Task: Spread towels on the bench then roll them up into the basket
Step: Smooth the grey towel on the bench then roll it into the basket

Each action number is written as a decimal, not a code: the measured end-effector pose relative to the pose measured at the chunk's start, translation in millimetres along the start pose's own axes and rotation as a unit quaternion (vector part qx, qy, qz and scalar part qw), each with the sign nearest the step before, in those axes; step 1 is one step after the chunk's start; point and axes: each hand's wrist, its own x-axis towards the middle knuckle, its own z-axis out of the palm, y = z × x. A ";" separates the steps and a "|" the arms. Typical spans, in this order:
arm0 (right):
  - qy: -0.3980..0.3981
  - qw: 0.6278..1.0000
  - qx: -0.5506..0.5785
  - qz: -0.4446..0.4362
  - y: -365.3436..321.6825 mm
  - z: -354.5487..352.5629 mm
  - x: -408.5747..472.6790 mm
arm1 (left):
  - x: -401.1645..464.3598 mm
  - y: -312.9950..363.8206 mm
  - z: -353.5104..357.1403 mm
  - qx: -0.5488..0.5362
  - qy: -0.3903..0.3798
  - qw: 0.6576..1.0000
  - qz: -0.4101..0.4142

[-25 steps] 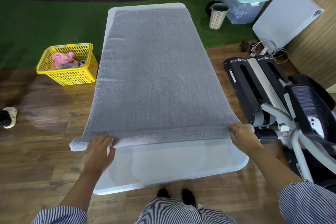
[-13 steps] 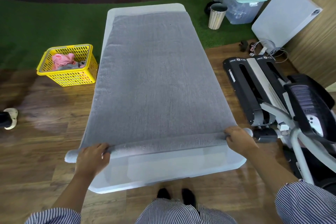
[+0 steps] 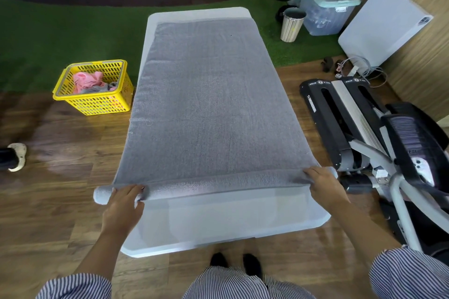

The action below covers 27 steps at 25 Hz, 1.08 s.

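A grey towel lies spread along the white bench, covering most of its length. Its near end is wound into a thin roll that runs across the bench and sticks out past both sides. My left hand rests on the left end of the roll with its fingers laid over it. My right hand presses on the right end in the same way. A yellow basket stands on the floor left of the bench, holding pink and grey cloth.
A black and silver exercise machine stands close to the bench's right side. Behind it are a ribbed bin, a clear storage box and a white folded board. A shoe shows at the left edge.
The roll has turned a little farther up the bench under both hands, and the towel's far edge has drawn back from the bench's head end.
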 end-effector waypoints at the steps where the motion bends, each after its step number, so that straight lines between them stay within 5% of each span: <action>1: 0.006 1.000 0.002 0.003 0.1 0.4 0.5 | -0.1 3.1 -3.3 0.003 -0.002 1.000 0.001; 8: -0.021 0.998 -0.047 0.037 6.4 -4.0 0.2 | 6.1 -4.2 -13.2 0.033 -0.013 0.996 0.085; 13: 0.044 0.998 0.008 0.038 0.6 -2.0 -4.9 | 0.1 11.1 -18.0 0.003 0.071 0.997 0.003; 18: -0.029 0.997 0.040 0.061 -2.9 -5.7 -6.5 | 8.1 -6.4 -10.0 -0.020 -0.031 0.999 0.023; 27: -0.055 0.995 -0.057 0.062 -3.2 -10.8 -4.6 | -2.2 -4.8 -18.5 0.058 -0.068 0.996 0.015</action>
